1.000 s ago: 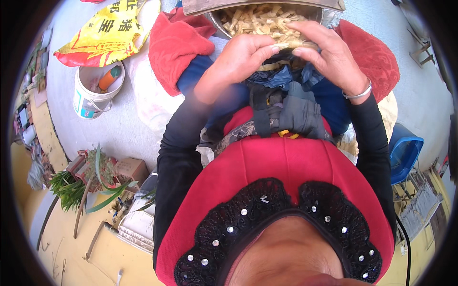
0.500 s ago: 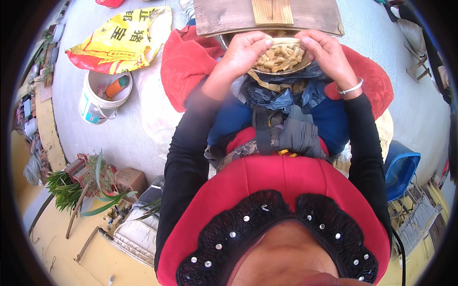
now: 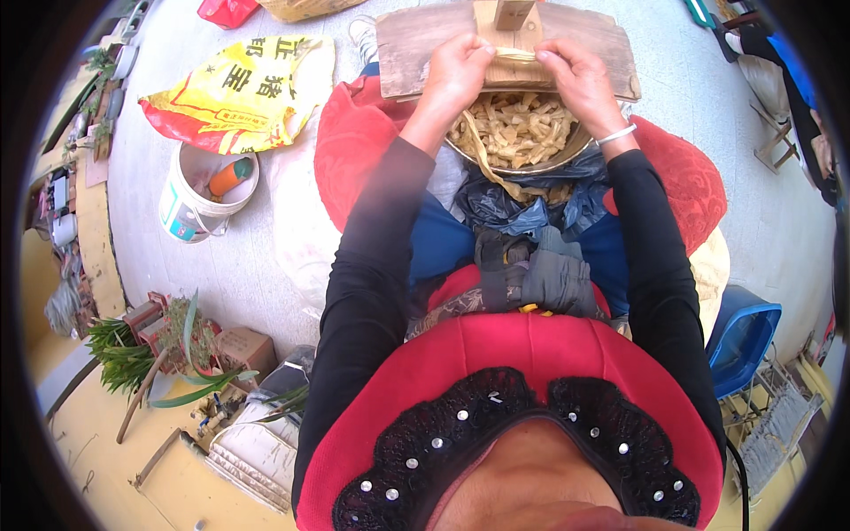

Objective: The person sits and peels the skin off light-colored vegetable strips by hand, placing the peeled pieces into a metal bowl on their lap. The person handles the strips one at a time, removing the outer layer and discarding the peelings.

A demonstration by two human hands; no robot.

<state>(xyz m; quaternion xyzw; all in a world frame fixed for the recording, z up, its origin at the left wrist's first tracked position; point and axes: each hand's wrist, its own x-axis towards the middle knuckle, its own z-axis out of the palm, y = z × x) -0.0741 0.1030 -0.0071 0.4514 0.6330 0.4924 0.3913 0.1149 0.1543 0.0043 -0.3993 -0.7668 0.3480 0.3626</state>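
Head view: pale strip (image 3: 515,55) stretched roughly level between the two hands, above the middle of a weathered wooden board. Cannot tell whether it touches the wood.

Left hand (image 3: 453,75): fingers curled in, thumb pressed against them, pinching one end of the strip. Right hand (image 3: 580,80): thumb and bent fingers closed on the other end, back of the hand uppermost. Silvery bangle (image 3: 617,134) on the right wrist.

Wooden board (image 3: 409,60) lies crosswise, grain plain to see, a lighter plank (image 3: 513,37) set at its centre and a short wooden block (image 3: 513,14) standing on that, just beyond the strip.

Nearer the body, partly under the board: round metal basin (image 3: 564,159) holding a heap of cut yellowish pieces (image 3: 521,131). Longer strip (image 3: 483,161) trails over the basin's left side, down onto dark plastic sheeting (image 3: 492,202); its upper end is lost by the left wrist.

Red cloth draped over both knees, left part (image 3: 356,155) and right part (image 3: 683,173).

Off to the left, yellow and red sack (image 3: 252,88) flat on the floor; just beside it a white bucket (image 3: 184,196) with an orange and green object (image 3: 230,179) inside. Potted greenery (image 3: 124,358) lower left. Blue plastic tub (image 3: 745,336) at right.
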